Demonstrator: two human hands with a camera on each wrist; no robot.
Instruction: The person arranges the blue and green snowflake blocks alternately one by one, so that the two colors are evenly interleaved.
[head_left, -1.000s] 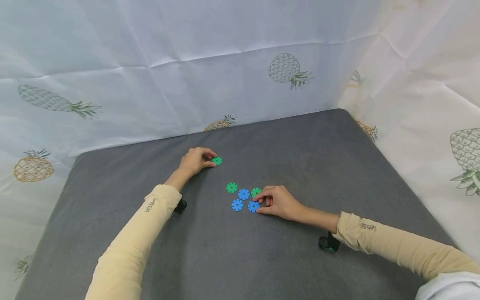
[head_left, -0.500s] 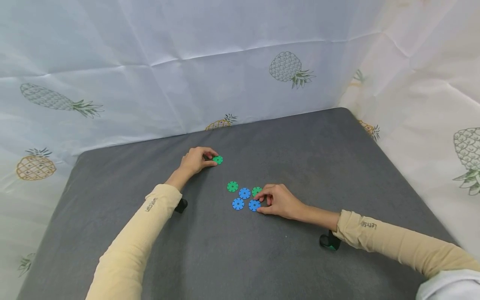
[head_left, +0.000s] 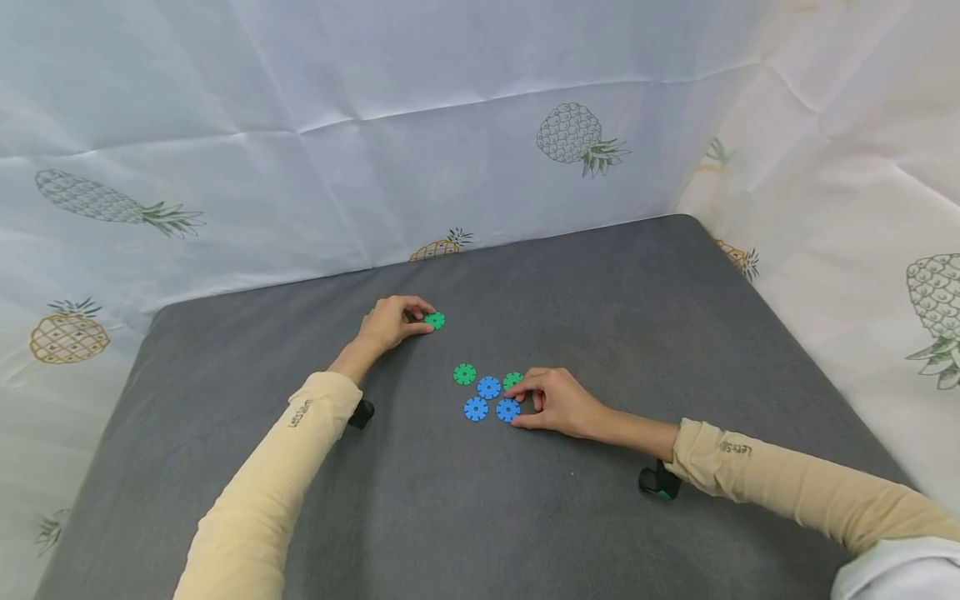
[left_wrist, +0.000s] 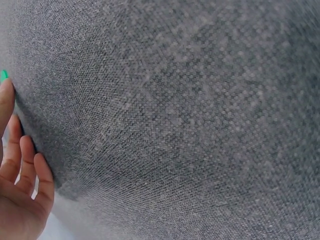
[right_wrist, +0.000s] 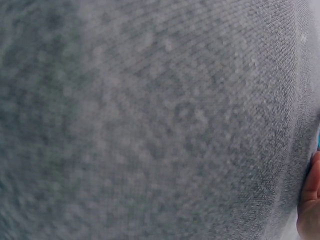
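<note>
In the head view my left hand (head_left: 387, 322) pinches a green notched disc (head_left: 436, 320) by its edge, between thumb and fingers. A sliver of that green disc (left_wrist: 4, 75) shows past the thumb in the left wrist view. My right hand (head_left: 564, 403) has its thumb and index finger at the edge of a blue notched disc (head_left: 506, 410) lying flat. Partly behind the right fingers is a second green disc (head_left: 512, 381). To their left lie another green disc (head_left: 464, 374) and two blue discs, one upper (head_left: 489, 387) and one lower (head_left: 476, 408).
A grey cloth-covered table (head_left: 435, 517) spreads beneath both hands. White curtains with pineapple prints (head_left: 300, 200) hang along its back and right side. Black wrist devices sit under the left cuff (head_left: 362, 413) and the right cuff (head_left: 660, 482).
Both hands keep their places at their discs. The head view has shifted very slightly, and the discs on the table lie as before.
</note>
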